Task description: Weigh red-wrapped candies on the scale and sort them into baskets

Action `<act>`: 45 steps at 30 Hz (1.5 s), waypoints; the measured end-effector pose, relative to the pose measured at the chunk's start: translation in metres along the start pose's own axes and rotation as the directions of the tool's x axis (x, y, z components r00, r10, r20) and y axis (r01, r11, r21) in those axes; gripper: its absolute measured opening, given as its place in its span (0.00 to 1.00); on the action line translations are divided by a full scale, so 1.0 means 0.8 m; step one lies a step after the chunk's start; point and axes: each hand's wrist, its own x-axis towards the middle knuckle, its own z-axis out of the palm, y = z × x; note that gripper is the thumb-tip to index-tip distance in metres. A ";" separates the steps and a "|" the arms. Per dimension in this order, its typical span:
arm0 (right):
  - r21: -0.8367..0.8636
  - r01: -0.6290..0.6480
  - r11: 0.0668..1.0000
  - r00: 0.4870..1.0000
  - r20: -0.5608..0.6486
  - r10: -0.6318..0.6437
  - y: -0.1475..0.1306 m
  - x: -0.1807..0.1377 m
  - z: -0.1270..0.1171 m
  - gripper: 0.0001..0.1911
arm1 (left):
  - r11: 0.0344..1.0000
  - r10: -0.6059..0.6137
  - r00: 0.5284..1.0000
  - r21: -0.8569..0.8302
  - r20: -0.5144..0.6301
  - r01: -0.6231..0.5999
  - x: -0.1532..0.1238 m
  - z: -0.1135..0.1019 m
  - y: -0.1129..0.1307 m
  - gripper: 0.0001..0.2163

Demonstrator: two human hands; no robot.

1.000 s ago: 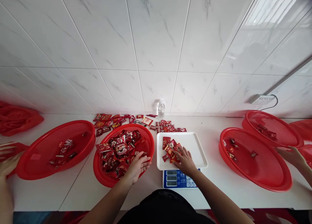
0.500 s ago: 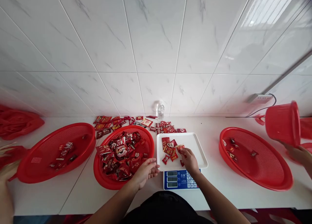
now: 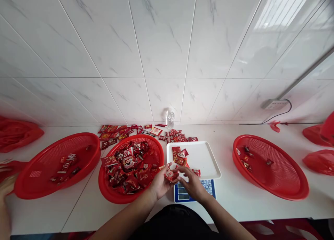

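Note:
My left hand (image 3: 160,184) is cupped, palm up, around red-wrapped sweets (image 3: 170,174) in front of the tray's near left corner. The fingers of my right hand (image 3: 192,182) come in from the other side and pinch at the edge of the same sweets. Behind both hands is a white tray (image 3: 206,156) on a blue and white digital scale (image 3: 182,197). More red packets (image 3: 180,155) lie on its left half, and a small one (image 3: 196,172) lies near its front edge. My hands and wrists hide part of the scale.
Left of the scale stands a red basket (image 3: 103,184) heaped with sweets. Further red baskets (image 3: 284,167) (image 3: 28,189) stand at either side, holding a few sweets. Loose packets (image 3: 180,137) and a clear bottle (image 3: 170,118) line the wall. Another person's hand (image 3: 6,182) shows at far left.
My right hand has moved left and nearer, from over the tray to my left hand. The left hand now holds sweets. At right, another person's hand and red container have moved largely out of view.

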 end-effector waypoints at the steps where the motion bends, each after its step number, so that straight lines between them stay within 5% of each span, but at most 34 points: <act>1: -0.092 -0.073 0.993 0.996 -0.048 0.069 0.016 -0.002 -0.005 0.18 | 1.000 -0.024 0.999 -0.010 -0.037 0.024 0.000 -0.005 0.004 0.15; 5: -0.381 -0.298 0.875 0.954 -0.124 0.271 0.081 -0.007 -0.025 0.19 | 0.998 -0.066 0.990 -0.005 -0.122 0.066 -0.003 -0.027 0.016 0.12; 9: -0.376 -0.329 0.866 0.944 -0.120 0.307 0.106 -0.009 -0.035 0.19 | 0.997 -0.074 0.990 0.016 -0.124 0.077 -0.005 -0.037 0.016 0.11; 14: -0.239 -0.307 0.921 0.950 -0.128 0.283 0.069 0.000 -0.018 0.16 | 0.992 -0.094 0.987 0.077 -0.129 0.104 -0.011 -0.033 0.009 0.12; 18: 0.018 -0.141 0.990 0.990 0.002 0.141 0.013 0.007 0.019 0.11 | 0.986 -0.152 0.987 0.085 0.060 0.147 -0.014 -0.025 0.001 0.14; 22: -0.128 0.026 0.991 0.998 0.063 -0.018 -0.017 0.001 0.044 0.05 | 0.990 -0.130 0.990 0.060 0.052 0.127 -0.012 -0.031 -0.003 0.13; 26: -0.199 0.182 0.963 0.983 0.064 -0.172 -0.003 0.000 0.047 0.14 | 0.996 -0.092 0.994 -0.006 -0.052 0.092 -0.013 -0.050 0.005 0.14; 34: -0.455 0.042 0.890 0.993 0.119 0.014 0.050 0.042 0.052 0.19 | 0.994 -0.079 0.993 -0.078 -0.087 0.073 -0.018 -0.064 0.025 0.16; 41: -0.365 -0.068 0.929 0.998 -0.008 0.070 0.035 0.039 0.055 0.12 | 0.995 -0.093 0.992 -0.037 -0.084 0.090 -0.014 -0.057 0.013 0.17; 45: -0.076 -0.049 0.996 0.997 -0.058 0.044 0.005 0.030 0.061 0.09 | 0.996 -0.080 0.995 -0.032 0.053 0.082 -0.007 -0.051 0.006 0.23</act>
